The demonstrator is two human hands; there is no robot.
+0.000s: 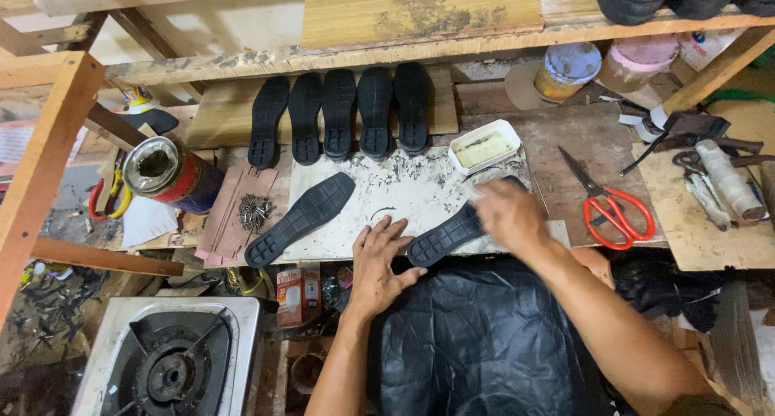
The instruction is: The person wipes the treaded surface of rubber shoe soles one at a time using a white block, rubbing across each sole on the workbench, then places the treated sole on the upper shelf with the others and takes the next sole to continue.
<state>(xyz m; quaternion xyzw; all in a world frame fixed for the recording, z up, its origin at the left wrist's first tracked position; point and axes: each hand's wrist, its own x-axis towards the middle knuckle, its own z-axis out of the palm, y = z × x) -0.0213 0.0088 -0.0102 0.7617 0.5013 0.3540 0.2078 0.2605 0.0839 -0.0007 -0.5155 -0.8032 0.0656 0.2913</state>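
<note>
- We see the left hand (381,264) spread flat, fingers wide, pressing the near end of a black rubber sole (452,232) onto the white work board (404,192); it grips nothing.
- The right hand (508,216) is blurred over the far end of that sole. We cannot tell whether it is closed on a brush or other tool.
- Risk: we judge the sole could pivot under the left palm, since only one end is pinned.
- Risk: the white glue tray (485,147) sits just beyond the right hand; a wide stroke could tip it.
- Risk: the red-handled scissors (607,206) lie to the right of the right hand, within elbow sweep.
- Risk: a gas burner (171,369) stands left of and nearer than the left hand; adhesive fumes close to it would be a hazard if lit.
- Count: one sole under the hands, one loose sole (300,219) to the left of the left hand, five soles in a row (339,113) beyond both hands; seven in all.
- Count: one scissors, one tray, one open tin (165,172) far left, one pile of nails (254,211).
</note>
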